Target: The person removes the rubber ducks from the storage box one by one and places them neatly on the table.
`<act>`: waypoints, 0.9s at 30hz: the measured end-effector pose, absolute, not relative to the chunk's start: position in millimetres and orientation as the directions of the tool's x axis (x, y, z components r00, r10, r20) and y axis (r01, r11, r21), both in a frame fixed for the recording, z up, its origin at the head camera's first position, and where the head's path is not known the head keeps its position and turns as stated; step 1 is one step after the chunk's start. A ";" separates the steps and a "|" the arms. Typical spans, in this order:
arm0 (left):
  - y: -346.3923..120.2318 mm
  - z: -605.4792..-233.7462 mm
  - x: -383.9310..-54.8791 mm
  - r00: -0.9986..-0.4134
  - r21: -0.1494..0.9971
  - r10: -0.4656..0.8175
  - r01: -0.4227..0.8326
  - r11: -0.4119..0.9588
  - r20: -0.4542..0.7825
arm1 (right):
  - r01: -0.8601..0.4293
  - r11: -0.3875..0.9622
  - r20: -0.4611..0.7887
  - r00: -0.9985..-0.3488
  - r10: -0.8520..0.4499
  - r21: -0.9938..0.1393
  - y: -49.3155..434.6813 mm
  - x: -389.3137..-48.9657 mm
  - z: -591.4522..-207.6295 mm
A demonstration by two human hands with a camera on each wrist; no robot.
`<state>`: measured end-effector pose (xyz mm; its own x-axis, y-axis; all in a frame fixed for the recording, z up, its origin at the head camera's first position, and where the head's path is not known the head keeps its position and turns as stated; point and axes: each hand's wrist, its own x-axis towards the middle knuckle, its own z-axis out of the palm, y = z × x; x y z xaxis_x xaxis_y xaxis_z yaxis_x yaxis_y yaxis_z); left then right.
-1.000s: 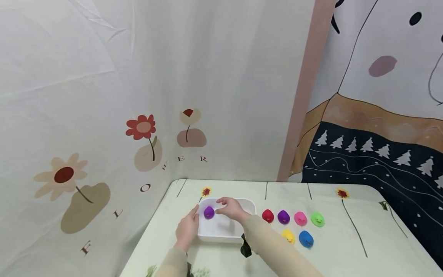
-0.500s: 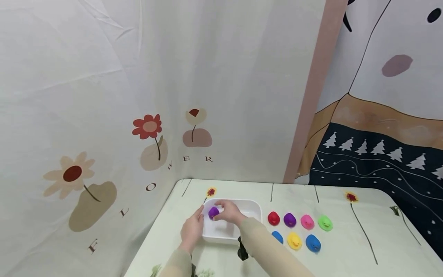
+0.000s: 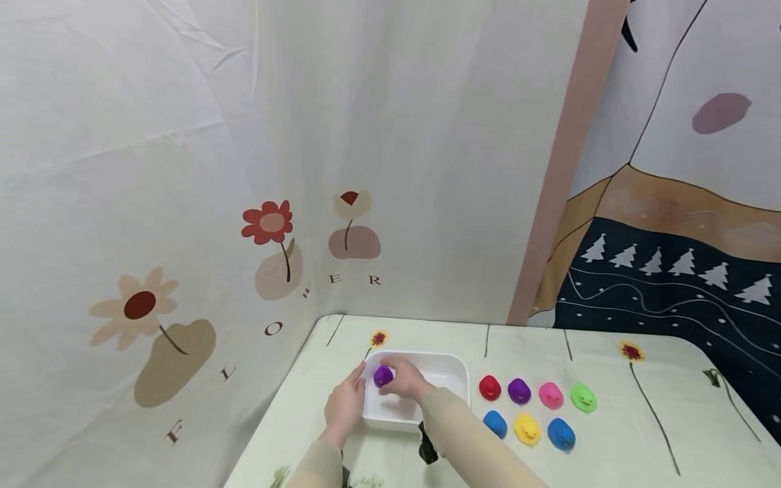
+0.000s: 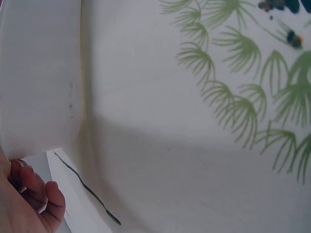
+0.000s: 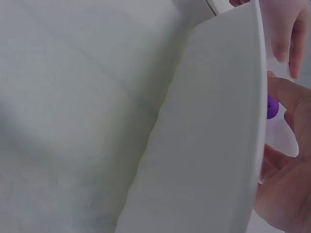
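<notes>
A white plastic tray [image 3: 448,369] stands on the table, its left side held by my left hand [image 3: 344,407]. In the left wrist view, curled fingers [image 4: 33,184] show at the tray's corner. Inside the tray at its left end is a small purple toy duck [image 3: 382,376]. My right hand [image 3: 403,381] reaches over the front wall and pinches this duck between thumb and fingers. The right wrist view shows the tray's outer wall [image 5: 214,111] hiding much of the duck [image 5: 272,107] beside the thumb.
Right of the tray sit a red duck [image 3: 490,388], another purple duck [image 3: 519,391], a pink duck [image 3: 551,395] and a green duck [image 3: 584,398]. Nearer are a blue duck [image 3: 495,424], a yellow duck [image 3: 527,430] and a second blue duck [image 3: 561,434]. A curtain [image 3: 427,203] hangs behind.
My right hand has moved left onto the purple duck in the tray, its fingers closing around it. The whole scene has shifted right in view, and a blue duck has come out from behind the forearm.
</notes>
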<state>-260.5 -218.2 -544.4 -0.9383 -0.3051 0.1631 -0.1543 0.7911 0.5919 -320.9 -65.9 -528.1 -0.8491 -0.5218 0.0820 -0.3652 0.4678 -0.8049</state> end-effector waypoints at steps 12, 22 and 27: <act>-216.6 -543.6 -261.4 -0.933 0.585 -0.320 -0.170 0.793 0.163 | -0.407 0.518 0.102 -0.848 -0.519 -0.752 -68.4 -320.5 -535.6; -216.2 -543.1 -261.7 -0.936 0.588 -0.314 -0.167 0.791 0.157 | -0.348 0.556 0.085 -0.893 -0.443 -0.755 -72.7 -317.6 -544.6; -215.9 -542.9 -261.6 -0.938 0.592 -0.315 -0.175 0.787 0.143 | -0.336 0.575 0.074 -0.900 -0.430 -0.746 -72.3 -316.2 -545.5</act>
